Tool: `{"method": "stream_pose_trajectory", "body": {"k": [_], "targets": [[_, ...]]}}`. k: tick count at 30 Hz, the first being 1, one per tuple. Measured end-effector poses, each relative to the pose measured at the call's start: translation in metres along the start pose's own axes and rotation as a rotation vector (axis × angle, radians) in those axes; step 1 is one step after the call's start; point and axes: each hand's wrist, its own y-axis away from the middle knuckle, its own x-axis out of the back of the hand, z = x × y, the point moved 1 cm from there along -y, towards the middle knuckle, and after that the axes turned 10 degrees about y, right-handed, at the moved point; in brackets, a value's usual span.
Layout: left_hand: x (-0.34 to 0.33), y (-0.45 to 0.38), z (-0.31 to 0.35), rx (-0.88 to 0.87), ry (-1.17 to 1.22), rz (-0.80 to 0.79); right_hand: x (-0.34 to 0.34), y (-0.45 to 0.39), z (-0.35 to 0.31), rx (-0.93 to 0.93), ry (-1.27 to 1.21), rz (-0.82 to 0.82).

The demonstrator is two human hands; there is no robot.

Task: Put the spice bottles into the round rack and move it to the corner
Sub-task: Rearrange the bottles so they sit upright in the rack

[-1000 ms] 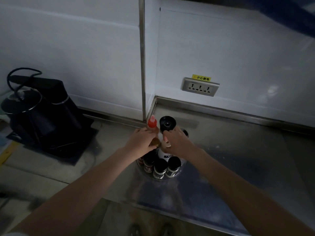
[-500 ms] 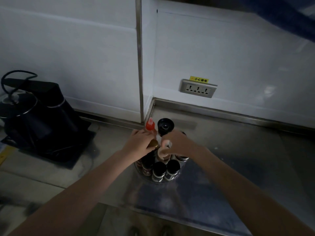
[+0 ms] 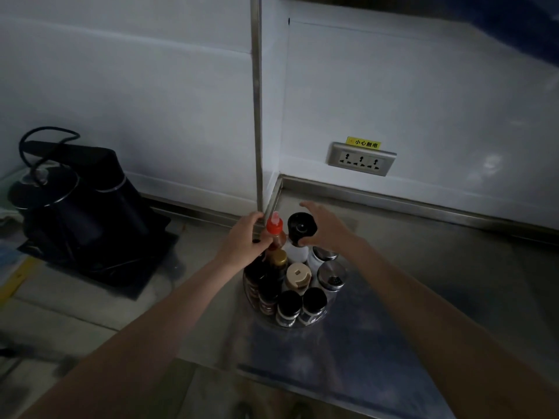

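Room is dimly lit. White wall panels (image 3: 151,101) are joined at a corner by a metal strip (image 3: 256,101). A triple socket (image 3: 361,158) w/ yellow label is set low. Steel surface (image 3: 423,267); black kettle (image 3: 75,204) at left.

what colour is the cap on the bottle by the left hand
Red-orange cap, seen in the head view.
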Motion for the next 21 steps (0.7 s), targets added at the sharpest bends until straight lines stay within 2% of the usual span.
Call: {"method": "stream_pose_trajectory", "body": {"k": [2, 4, 9, 12, 14, 16, 17, 19, 21], "targets": [[-0.006, -0.005, -0.001, 0.087, 0.016, -0.097, -0.007, -0.001, -0.002, 0.026, 0.021, -0.004], [-0.008, -0.010, -0.004, 0.142, 0.022, -0.128, -0.008, -0.002, -0.004, 0.030, 0.027, 0.029], [-0.009, -0.013, -0.001, 0.175, 0.068, -0.104, -0.009, -0.006, -0.006, 0.006, 0.009, 0.040], [-0.008, -0.011, -0.001, 0.203, 0.152, -0.099, -0.007, -0.005, -0.002, 0.003, 0.000, -0.028], [-0.004, -0.007, -0.006, 0.265, 0.269, -0.053, -0.001, 0.000, 0.006, -0.017, -0.151, -0.058], [0.001, -0.001, -0.013, 0.419, 0.383, 0.047, 0.004, 0.004, 0.021, -0.130, -0.310, -0.050], [0.003, 0.004, -0.016, 0.533, 0.424, 0.067, 0.004, 0.007, 0.028, -0.198, -0.309, -0.051], [0.003, 0.014, -0.018, 0.744, 0.502, -0.021, 0.000, 0.013, 0.038, -0.263, -0.217, -0.084], [0.003, 0.018, -0.015, 0.804, 0.559, -0.124, -0.007, 0.016, 0.041, -0.259, -0.195, -0.093]]}}
